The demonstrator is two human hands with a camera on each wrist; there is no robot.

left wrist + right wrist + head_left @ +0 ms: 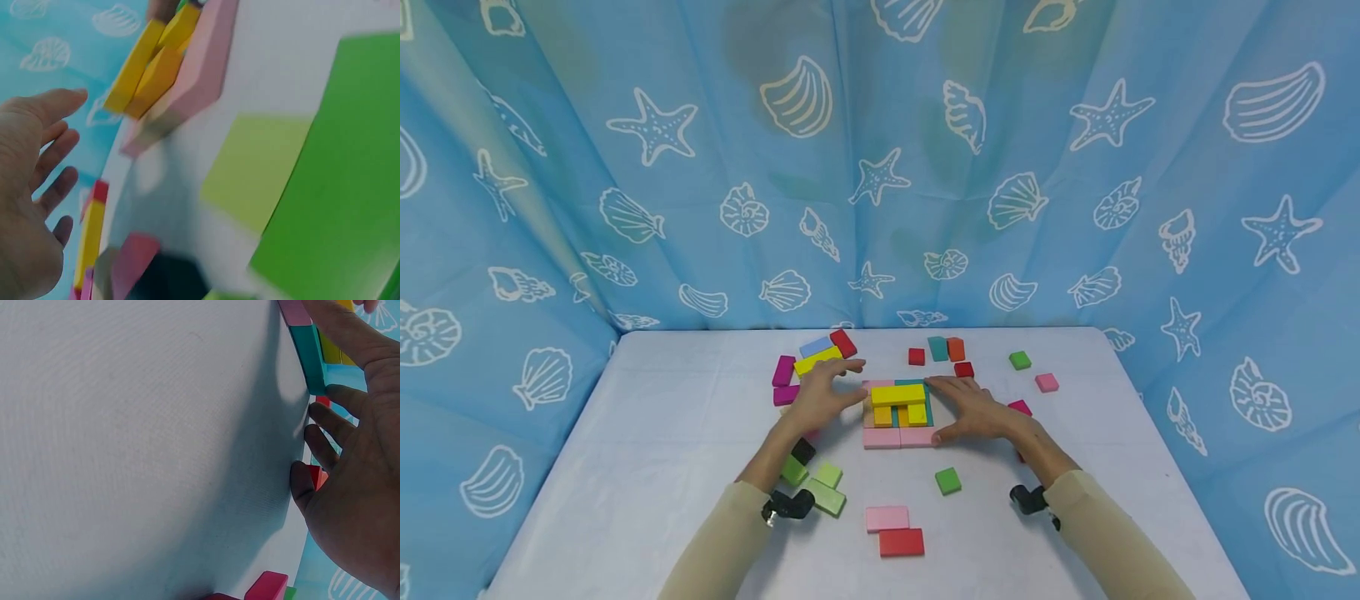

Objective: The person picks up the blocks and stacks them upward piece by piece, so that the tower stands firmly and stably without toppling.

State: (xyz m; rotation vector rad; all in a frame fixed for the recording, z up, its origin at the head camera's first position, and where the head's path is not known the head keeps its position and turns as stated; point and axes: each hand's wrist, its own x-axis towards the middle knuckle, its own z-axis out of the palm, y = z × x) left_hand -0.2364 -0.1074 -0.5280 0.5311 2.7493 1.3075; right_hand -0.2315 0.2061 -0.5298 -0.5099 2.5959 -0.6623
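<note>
Bar point(898, 395), yellow, lies across shorter yellow blocks point(917, 415) near the middle of the white surface point(700, 400), apparently because they prop it above a base of pink blocks point(882, 438) and a teal block point(307, 353). The left hand point(820, 402) hovers just beside it, fingers apart, holding nothing. The right hand point(977, 412) has fingers spread along the base's right edge (perhaps steadying it; contact is hard to tell).

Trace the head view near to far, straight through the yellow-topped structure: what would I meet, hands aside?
Red block → loose pink block → structure's pink front blocks → yellow top block → small red block → blue curtain.
</note>
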